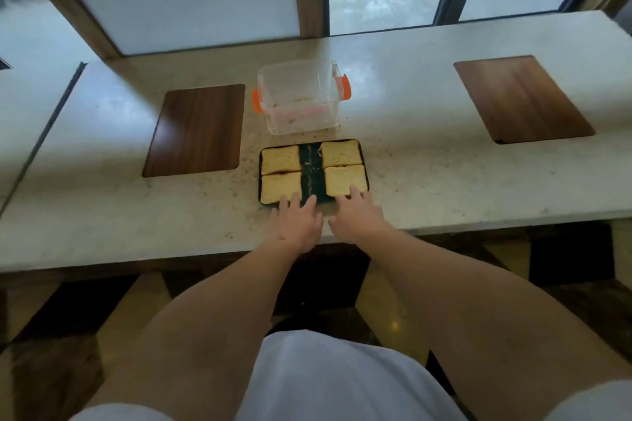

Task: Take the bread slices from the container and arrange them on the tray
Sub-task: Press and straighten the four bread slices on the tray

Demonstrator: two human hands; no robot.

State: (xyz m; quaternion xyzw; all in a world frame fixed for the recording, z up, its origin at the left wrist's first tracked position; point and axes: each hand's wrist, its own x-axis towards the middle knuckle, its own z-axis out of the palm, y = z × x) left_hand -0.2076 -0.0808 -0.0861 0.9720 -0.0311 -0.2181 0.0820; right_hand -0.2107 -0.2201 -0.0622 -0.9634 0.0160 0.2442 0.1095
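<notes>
A black tray [312, 169] lies on the counter with several bread slices on it, two on its left side [281, 158] and two on its right side [344, 178]. A strip of crumbs runs down the bare middle. Behind the tray stands a clear plastic container [301, 97] with orange clips; only crumbs show inside it. My left hand [297, 220] rests at the tray's near edge, fingers spread, tips touching the near left slice. My right hand [357, 215] sits beside it, fingers apart, tips on the near right slice. Neither hand holds anything.
The pale stone counter [444, 174] carries a dark wooden board [196, 130] left of the tray and another wooden board [521, 97] at the far right. Windows run along the back. The counter's front edge is just behind my wrists.
</notes>
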